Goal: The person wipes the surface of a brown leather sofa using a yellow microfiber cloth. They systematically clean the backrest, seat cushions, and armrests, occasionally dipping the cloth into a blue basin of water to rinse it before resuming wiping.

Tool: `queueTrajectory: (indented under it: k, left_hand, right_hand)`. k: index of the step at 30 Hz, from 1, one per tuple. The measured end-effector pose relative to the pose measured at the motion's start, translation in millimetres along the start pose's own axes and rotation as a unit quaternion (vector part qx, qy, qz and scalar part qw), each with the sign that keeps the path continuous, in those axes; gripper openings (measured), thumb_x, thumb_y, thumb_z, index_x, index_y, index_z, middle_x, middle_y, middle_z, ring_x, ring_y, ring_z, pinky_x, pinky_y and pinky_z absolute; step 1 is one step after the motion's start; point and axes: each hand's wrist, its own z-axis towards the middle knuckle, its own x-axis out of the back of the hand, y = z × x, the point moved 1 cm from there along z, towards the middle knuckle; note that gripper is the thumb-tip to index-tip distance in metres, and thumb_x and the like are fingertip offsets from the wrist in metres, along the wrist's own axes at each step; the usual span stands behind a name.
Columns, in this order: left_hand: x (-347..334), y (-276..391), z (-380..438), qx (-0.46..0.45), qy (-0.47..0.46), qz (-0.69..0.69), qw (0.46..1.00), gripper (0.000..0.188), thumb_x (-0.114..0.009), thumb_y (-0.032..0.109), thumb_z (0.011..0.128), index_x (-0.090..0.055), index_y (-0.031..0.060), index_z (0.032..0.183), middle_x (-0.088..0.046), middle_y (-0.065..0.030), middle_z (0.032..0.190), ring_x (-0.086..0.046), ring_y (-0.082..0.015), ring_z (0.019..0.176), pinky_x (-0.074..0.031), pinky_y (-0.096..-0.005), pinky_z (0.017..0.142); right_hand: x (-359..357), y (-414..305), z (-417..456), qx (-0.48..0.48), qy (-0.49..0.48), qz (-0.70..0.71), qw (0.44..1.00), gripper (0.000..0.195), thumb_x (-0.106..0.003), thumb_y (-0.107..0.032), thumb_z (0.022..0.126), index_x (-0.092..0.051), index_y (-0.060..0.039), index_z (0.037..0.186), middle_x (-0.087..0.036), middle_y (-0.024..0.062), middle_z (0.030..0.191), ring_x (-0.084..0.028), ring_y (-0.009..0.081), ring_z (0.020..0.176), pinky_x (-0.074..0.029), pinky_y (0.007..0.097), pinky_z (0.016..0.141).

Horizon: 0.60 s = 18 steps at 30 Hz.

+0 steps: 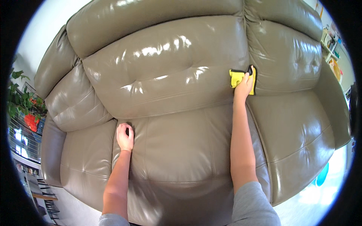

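A yellow cloth with black edging (236,78) is in my right hand (243,86). The hand presses it against the lower right of the middle backrest, at the seam with the right-hand backrest. Part of the cloth is bunched up, and another part shows beyond my fingers. My left hand (125,137) rests on the left side of the middle seat cushion (178,144), close to the gap beside the left seat. Its fingers are curled in, and I see nothing held in it. Both hands are on a taupe leather-look sofa (169,65) with a glossy surface.
A leafy plant (18,96) and a wire rack (25,141) stand past the sofa's left armrest (52,155). Beyond the right armrest (335,107) are shelves with small items (331,45). A turquoise object (322,175) sits on the pale floor at right.
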Motion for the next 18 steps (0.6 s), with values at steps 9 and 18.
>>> queueTrajectory:
  k: [9,18]
  left_hand:
    - [10.6,-9.3,-2.5,0.019,0.006,0.002,1.0,0.008,-0.068,0.01,0.087,-0.062,0.005,0.089,-0.065,-0.012,0.099,-0.061,-0.0342,0.099,-0.05,-0.0437,0.091]
    - [26.0,-17.5,-4.9,0.03,-0.004,0.022,0.999,0.007,-0.068,0.011,0.087,-0.064,0.0052,0.089,-0.066,-0.0109,0.1,-0.062,-0.0346,0.1,-0.05,-0.0442,0.09]
  right_hand:
    - [-78.9,-145.6,19.7,0.125,-0.056,0.089,0.986,0.047,-0.048,-0.023,0.111,-0.05,-0.0104,0.156,-0.059,0.0131,0.145,-0.055,0.0236,0.12,-0.044,0.037,0.103]
    - [-134.6,-98.7,26.2,0.262,-0.092,-0.343,0.897,0.064,-0.053,-0.047,0.105,-0.042,-0.0164,0.161,-0.037,0.0168,0.167,-0.033,0.0385,0.155,-0.031,0.0559,0.123]
